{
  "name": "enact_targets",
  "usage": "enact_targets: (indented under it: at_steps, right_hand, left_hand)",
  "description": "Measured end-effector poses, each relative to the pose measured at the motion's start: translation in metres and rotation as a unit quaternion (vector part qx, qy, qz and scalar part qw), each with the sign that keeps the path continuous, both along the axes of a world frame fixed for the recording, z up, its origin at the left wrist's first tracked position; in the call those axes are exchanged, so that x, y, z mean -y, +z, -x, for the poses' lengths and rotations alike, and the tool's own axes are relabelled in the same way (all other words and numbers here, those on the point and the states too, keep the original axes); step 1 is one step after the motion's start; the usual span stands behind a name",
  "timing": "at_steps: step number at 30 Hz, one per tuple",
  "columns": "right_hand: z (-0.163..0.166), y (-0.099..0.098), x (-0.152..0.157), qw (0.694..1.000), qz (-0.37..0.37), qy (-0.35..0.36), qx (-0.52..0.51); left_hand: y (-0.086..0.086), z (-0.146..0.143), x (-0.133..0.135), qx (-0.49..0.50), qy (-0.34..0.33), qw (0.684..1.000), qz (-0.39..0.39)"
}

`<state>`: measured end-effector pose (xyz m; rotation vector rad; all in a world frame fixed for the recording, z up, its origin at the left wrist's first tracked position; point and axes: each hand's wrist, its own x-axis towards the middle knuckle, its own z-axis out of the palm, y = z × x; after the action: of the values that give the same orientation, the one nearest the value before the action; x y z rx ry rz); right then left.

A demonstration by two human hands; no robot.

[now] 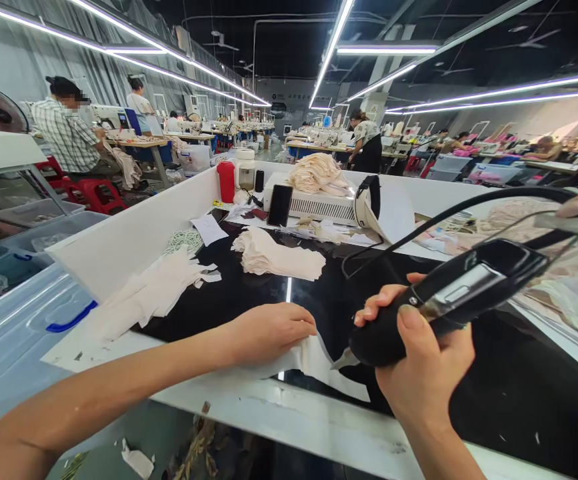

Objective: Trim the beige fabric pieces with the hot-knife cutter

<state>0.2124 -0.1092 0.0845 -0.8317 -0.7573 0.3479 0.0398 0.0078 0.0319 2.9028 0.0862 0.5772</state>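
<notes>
My right hand (426, 353) is wrapped round a black corded electric hand tool (449, 300), held tilted with its nose low and to the left. A small pointed metal tip (345, 360) shows under the nose, beside a strip of cream fabric (336, 380) near the front edge of the table. On that fabric, my left hand (273, 333) has its fingers pressed together and bent down over it; the fingertips are partly hidden. Beyond lies a stack of cut cream fabric pieces (281, 253). More loose cream pieces (153, 287) lie at the left, by my forearm.
White walls (133, 227) border the black tabletop (509, 400). Along the back are a phone (279, 205), a red bottle (226, 181), a white vented box (319, 205) with cloth on top, and a white visor (383, 210). A black cable (469, 200) arches rightward. Co-workers sit further off.
</notes>
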Motion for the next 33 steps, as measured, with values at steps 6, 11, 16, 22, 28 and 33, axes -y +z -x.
enact_targets:
  at_steps: [6,11,16,22,28,33]
  right_hand:
    - [-0.008,-0.004,0.013,1.0,0.019,-0.02,0.009]
    - [-0.011,-0.003,0.02,1.0,0.015,-0.021,0.015]
    - [-0.011,0.002,0.024,0.999,0.027,-0.02,0.002]
    - [-0.013,0.006,0.024,0.997,0.058,-0.038,-0.014]
    - [-0.014,0.007,0.026,0.995,0.076,-0.058,-0.022]
    - [-0.022,0.009,0.024,0.994,0.094,-0.057,-0.027]
  left_hand:
    - [-0.014,-0.02,-0.008,-0.031,-0.024,0.999,-0.017]
    - [-0.017,-0.013,-0.011,-0.03,-0.033,0.999,-0.026]
    - [-0.015,-0.006,-0.009,-0.008,-0.039,0.999,-0.026]
    - [-0.022,-0.006,-0.008,0.02,-0.04,0.999,-0.026]
    - [-0.025,-0.008,-0.007,0.025,-0.031,0.999,-0.016]
    - [-0.023,-0.008,-0.004,0.04,-0.024,0.999,0.011]
